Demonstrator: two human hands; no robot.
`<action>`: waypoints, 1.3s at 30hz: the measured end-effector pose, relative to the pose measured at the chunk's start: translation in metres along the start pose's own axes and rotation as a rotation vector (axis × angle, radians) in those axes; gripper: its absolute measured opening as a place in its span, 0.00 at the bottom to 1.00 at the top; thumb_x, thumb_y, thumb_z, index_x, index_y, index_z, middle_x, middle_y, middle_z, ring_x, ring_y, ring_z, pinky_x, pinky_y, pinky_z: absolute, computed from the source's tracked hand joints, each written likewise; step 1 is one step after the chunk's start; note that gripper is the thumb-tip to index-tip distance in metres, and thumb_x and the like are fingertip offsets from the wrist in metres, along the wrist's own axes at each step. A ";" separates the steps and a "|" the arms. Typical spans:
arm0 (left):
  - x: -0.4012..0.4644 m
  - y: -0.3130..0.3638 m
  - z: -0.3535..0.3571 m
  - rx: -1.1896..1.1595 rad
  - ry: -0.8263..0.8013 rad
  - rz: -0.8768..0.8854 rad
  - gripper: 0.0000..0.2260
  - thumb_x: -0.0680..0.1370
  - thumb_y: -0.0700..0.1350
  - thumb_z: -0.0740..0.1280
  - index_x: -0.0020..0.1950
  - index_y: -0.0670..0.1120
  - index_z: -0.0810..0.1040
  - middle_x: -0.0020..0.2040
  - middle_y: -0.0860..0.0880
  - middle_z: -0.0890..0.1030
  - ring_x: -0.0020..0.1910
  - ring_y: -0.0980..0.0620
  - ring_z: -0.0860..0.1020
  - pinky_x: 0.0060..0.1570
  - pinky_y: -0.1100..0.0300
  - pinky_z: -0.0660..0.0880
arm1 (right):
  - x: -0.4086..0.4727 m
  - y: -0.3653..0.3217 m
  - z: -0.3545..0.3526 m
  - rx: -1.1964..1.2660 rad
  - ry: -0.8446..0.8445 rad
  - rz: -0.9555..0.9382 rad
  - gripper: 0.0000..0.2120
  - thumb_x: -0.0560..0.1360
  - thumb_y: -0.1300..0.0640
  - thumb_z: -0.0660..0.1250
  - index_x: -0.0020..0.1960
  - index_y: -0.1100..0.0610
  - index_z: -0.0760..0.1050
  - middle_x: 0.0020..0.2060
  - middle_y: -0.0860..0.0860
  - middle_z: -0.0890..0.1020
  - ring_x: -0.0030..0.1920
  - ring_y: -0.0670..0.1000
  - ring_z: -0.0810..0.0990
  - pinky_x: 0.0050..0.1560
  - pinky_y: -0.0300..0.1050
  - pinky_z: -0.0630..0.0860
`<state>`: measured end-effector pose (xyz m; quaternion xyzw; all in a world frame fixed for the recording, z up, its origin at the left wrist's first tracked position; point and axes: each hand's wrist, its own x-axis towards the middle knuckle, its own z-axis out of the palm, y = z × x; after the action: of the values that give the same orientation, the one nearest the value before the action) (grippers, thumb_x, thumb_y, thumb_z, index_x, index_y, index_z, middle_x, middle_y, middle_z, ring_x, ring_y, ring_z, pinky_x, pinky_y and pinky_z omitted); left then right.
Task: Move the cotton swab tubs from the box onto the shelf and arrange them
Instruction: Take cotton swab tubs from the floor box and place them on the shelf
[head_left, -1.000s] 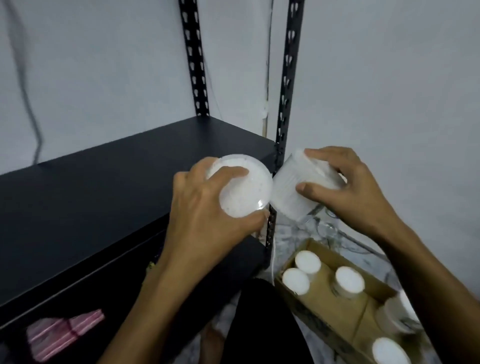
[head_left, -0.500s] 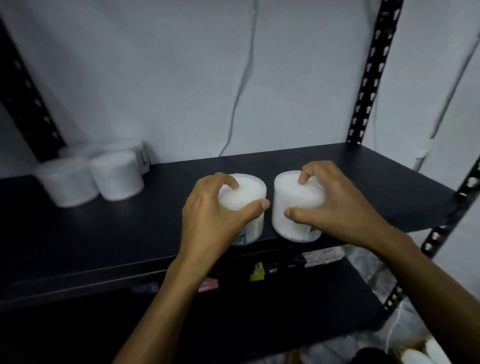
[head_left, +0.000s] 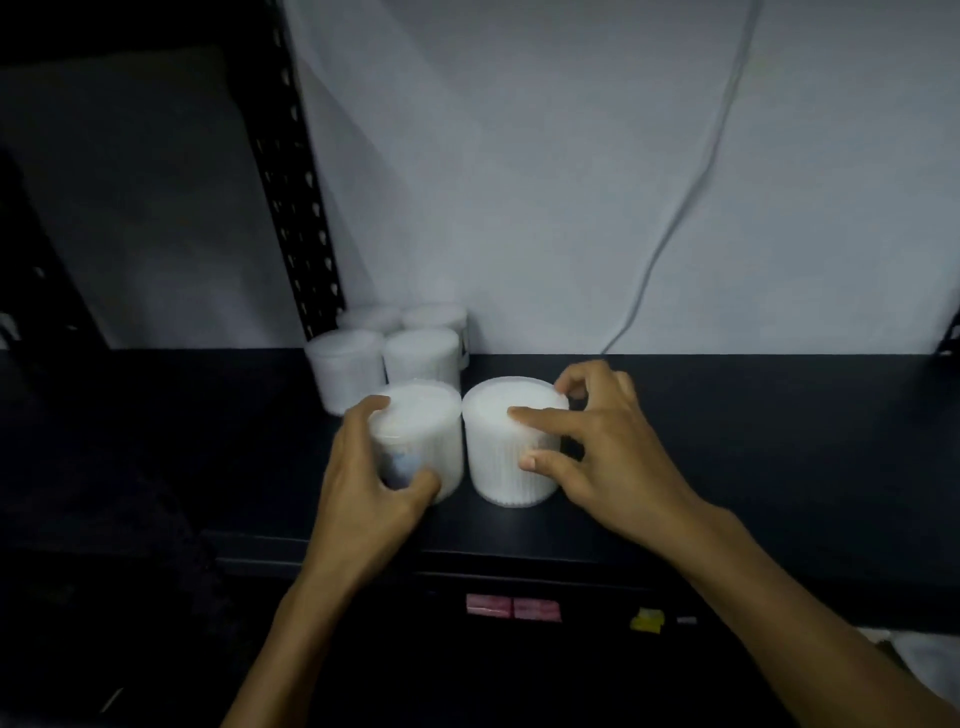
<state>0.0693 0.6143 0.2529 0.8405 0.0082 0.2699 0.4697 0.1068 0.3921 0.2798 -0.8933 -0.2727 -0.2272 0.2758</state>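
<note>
Two white cotton swab tubs stand upright side by side on the black shelf (head_left: 727, 441). My left hand (head_left: 369, 483) grips the left tub (head_left: 426, 426) round its side, thumb low at the front. My right hand (head_left: 597, 441) holds the right tub (head_left: 504, 447), with fingers over its lid and thumb on its wall. Just behind them, several more tubs (head_left: 384, 353) stand grouped against the wall beside the shelf post. The box is out of view.
A black perforated upright post (head_left: 296, 208) rises at the shelf's back left. A white cable (head_left: 691, 208) hangs down the wall. Pink packets (head_left: 511, 607) and a yellow item (head_left: 648, 619) lie on the lower shelf.
Both hands carried the two tubs from beside the box onto the shelf, then slid them left and back until they stand just in front of the earlier group.
</note>
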 end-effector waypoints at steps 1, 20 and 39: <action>0.001 -0.005 -0.007 -0.004 0.031 -0.007 0.31 0.67 0.38 0.72 0.64 0.58 0.65 0.60 0.50 0.73 0.53 0.51 0.75 0.43 0.64 0.72 | 0.005 -0.003 0.007 0.040 0.012 -0.020 0.20 0.70 0.52 0.74 0.62 0.46 0.78 0.56 0.47 0.68 0.58 0.48 0.66 0.56 0.47 0.74; 0.008 -0.034 -0.009 0.462 0.410 -0.114 0.16 0.70 0.50 0.74 0.50 0.44 0.72 0.48 0.44 0.78 0.48 0.42 0.77 0.44 0.48 0.73 | 0.028 -0.019 0.076 0.352 0.000 0.035 0.11 0.72 0.58 0.69 0.54 0.53 0.75 0.50 0.45 0.75 0.49 0.43 0.76 0.47 0.43 0.77; -0.090 0.019 0.081 0.272 0.089 0.450 0.08 0.74 0.46 0.62 0.46 0.49 0.80 0.47 0.54 0.80 0.50 0.55 0.77 0.55 0.56 0.68 | -0.100 0.022 -0.019 -0.050 0.042 0.132 0.12 0.76 0.54 0.65 0.57 0.54 0.79 0.56 0.47 0.81 0.58 0.48 0.77 0.58 0.42 0.73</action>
<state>0.0247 0.5160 0.1944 0.8638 -0.1224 0.4006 0.2799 0.0404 0.3292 0.2302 -0.9110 -0.2014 -0.2341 0.2734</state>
